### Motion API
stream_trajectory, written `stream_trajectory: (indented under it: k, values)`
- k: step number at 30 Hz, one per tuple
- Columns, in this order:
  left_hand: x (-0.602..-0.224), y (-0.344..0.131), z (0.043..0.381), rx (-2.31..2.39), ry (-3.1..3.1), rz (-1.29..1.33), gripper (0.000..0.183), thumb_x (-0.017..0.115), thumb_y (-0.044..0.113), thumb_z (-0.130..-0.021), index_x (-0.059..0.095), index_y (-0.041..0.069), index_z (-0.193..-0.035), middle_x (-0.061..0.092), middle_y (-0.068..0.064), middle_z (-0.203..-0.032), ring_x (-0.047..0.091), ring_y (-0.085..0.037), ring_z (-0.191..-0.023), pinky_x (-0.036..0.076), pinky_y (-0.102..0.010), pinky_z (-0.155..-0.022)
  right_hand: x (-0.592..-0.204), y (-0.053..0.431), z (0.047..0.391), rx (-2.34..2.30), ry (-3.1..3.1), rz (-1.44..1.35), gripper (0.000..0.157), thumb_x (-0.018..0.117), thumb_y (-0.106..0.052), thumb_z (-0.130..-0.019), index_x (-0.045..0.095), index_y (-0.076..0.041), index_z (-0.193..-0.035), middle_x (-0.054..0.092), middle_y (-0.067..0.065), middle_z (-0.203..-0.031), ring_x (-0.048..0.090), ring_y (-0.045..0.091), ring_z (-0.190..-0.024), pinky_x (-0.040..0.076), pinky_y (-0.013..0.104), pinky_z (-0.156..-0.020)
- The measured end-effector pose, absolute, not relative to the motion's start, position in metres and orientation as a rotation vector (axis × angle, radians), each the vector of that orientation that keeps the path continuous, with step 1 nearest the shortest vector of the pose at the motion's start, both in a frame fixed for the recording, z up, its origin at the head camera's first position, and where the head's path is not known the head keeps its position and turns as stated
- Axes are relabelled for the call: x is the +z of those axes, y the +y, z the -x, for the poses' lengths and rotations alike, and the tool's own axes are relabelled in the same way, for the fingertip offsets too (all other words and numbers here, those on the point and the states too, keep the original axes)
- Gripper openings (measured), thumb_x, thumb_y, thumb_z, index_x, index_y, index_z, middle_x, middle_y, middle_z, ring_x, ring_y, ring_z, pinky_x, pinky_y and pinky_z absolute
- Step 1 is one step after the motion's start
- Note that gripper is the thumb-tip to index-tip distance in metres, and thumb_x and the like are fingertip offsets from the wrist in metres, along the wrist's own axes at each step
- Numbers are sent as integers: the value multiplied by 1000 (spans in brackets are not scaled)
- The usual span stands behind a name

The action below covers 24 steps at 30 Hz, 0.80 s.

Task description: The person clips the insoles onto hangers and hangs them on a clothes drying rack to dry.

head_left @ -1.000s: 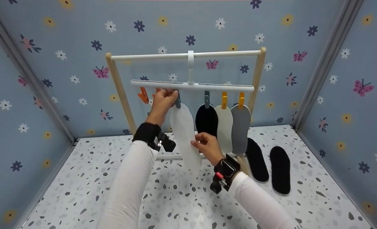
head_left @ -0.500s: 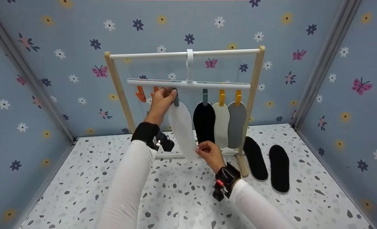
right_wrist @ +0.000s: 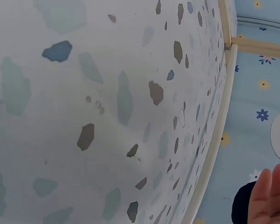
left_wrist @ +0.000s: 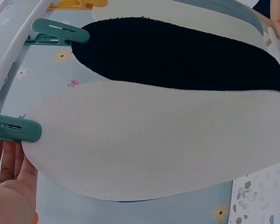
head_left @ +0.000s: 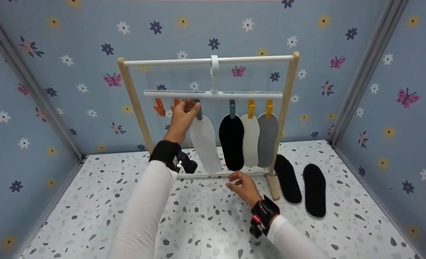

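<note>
White bar-shaped hanger (head_left: 177,95) hooked over white-and-wood rack (head_left: 256,58) | below hanger, left to right: two orange clips (head_left: 159,108), long white insole (head_left: 205,145) in grey-green clip (left_wrist: 30,130), long black insole (head_left: 231,144), long cream insole (head_left: 250,144), long grey insole (head_left: 268,144) | right of rack: two flat black insoles (head_left: 314,190) on speckled white surface (head_left: 195,230) | behind: blue flowered wall (head_left: 184,37)

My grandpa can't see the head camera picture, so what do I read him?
A person's left hand holds a green clip on a white insole hanging from a white hanger; the right hand, holding nothing, is lower. Black, cream and grey insoles hang alongside, and two black ones lie on the speckled surface.
</note>
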<state>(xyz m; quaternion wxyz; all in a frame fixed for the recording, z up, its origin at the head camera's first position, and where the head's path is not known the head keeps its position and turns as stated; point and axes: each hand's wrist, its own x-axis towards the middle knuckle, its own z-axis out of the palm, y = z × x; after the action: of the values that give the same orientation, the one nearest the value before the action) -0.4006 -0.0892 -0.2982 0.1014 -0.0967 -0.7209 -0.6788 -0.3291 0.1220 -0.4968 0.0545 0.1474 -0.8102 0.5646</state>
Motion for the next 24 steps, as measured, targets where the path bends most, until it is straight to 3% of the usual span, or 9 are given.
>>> stream_trajectory:
  k: [8,14,21,24]
  values:
    - [-304,-89,401,-1984,-2134,268,38,57,26,-95,49,2,-123,53,-12,-120,49,-21,-111,39,-36,-97,-504,139,321,1604,-2532,-582,24,67,-13,-87,60,1,-105,63,13,-96,58,25,-85,47,31,-76]
    - [-308,-90,400,-2044,-2071,251,43,59,27,-94,50,2,-128,54,-10,-118,49,-19,-108,39,-31,-94,-512,156,320,1542,-2582,-568,23,68,-14,-86,61,0,-102,64,10,-91,57,19,-77,49,27,-64]
    - [-317,-91,401,-2027,-2058,229,43,63,24,-92,51,3,-127,55,-12,-121,52,-20,-111,41,-31,-97,-520,172,319,1582,-2551,-517,20,68,-10,-85,62,1,-101,65,11,-93,59,22,-83,46,30,-76]
    - [-321,-92,400,-2028,-2077,204,42,64,26,-91,52,5,-125,56,-11,-121,52,-20,-111,40,-32,-98,-523,178,318,1599,-2532,-517,20,68,-9,-86,62,3,-101,66,12,-92,60,25,-83,46,31,-75]
